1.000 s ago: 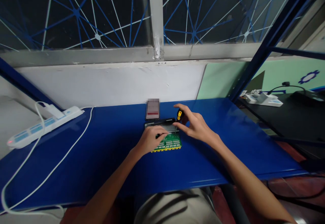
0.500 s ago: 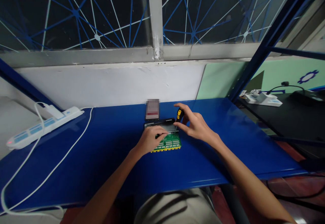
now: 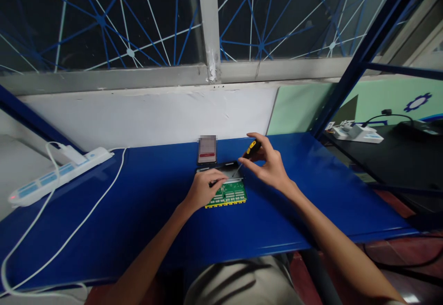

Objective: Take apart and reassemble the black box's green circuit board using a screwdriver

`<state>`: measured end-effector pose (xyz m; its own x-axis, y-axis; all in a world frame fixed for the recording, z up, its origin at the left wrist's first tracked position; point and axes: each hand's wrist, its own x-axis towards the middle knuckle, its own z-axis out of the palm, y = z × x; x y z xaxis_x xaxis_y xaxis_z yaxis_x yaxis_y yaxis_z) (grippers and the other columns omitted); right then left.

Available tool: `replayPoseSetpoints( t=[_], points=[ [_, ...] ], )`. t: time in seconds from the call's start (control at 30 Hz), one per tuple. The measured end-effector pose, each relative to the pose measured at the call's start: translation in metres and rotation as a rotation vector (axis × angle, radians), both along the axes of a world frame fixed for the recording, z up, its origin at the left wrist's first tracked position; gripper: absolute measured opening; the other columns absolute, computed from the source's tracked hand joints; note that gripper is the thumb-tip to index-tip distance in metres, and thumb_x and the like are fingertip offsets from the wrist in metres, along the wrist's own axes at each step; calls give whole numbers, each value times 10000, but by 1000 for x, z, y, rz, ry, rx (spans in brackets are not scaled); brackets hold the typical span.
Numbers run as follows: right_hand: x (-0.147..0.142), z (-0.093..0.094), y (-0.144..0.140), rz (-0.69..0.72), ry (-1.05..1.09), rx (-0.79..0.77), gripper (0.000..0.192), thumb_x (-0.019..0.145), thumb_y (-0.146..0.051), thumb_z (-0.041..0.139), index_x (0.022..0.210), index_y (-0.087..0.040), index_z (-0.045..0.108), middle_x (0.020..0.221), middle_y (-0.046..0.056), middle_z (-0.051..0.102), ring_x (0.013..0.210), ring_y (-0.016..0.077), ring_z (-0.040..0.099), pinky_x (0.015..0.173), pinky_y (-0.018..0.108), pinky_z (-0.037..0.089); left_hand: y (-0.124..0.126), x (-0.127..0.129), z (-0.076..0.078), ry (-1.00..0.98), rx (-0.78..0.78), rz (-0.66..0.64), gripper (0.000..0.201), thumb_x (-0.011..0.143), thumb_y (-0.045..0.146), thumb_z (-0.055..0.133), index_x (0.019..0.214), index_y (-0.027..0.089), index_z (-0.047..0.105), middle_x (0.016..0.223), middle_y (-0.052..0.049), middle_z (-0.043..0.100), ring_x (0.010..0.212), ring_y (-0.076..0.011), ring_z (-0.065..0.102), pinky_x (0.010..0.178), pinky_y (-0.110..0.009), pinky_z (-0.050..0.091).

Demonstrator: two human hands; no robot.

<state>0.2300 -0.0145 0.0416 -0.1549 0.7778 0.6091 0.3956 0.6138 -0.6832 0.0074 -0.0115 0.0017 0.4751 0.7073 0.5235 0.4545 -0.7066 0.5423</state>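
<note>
In the head view, my right hand (image 3: 272,164) grips a black and yellow screwdriver (image 3: 252,148) by its handle. Its thin shaft slants down to the left over a dark housing with a grey inner face (image 3: 236,173). A green circuit board (image 3: 230,194) with a yellow front edge lies on the nearer side of that housing, along a pale metal strip (image 3: 235,180). My left hand (image 3: 205,188) rests over the left part of the board and housing. Its thumb and fingers are pinched near the strip's left end; what lies between them is hidden.
Behind the housing a phone-like device (image 3: 207,152) leans upright on the blue table (image 3: 155,222). A white power strip (image 3: 62,176) with a trailing white cable (image 3: 100,199) is at the left. On the right, a black table (image 3: 391,162) holds white adapters (image 3: 360,134).
My right hand has moved slightly right, tilting the screwdriver so its tip shifts from the board's upper right towards the housing. My left hand stays in nearly the same place.
</note>
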Motion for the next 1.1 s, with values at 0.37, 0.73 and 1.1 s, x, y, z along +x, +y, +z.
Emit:
replayPoseSetpoints(
  t=[0.37,0.73,1.1],
  points=[
    [-11,-4,-5,42,180,-37,614,811,-317,672,1334,-242,360,866,12,660,636,151,653,657,335,599,-2,2,-3,-27,48,43,317,872,198,593,1183,149,632,805,-23,709,654,-108,618,677,-217,517],
    [-14,-6,-6,48,131,-34,596,821,-345,669,1327,-224,378,870,18,664,639,149,652,668,334,604,0,1,-9,-29,78,15,347,883,182,571,1227,146,602,787,-13,687,671,-109,626,703,-220,521],
    [-14,-7,-7,61,103,-16,588,828,-361,664,1330,-226,391,869,26,671,650,156,657,659,345,609,-1,1,-9,8,101,18,355,880,156,555,1231,171,614,799,-16,685,687,-119,625,726,-236,510]
  ],
)
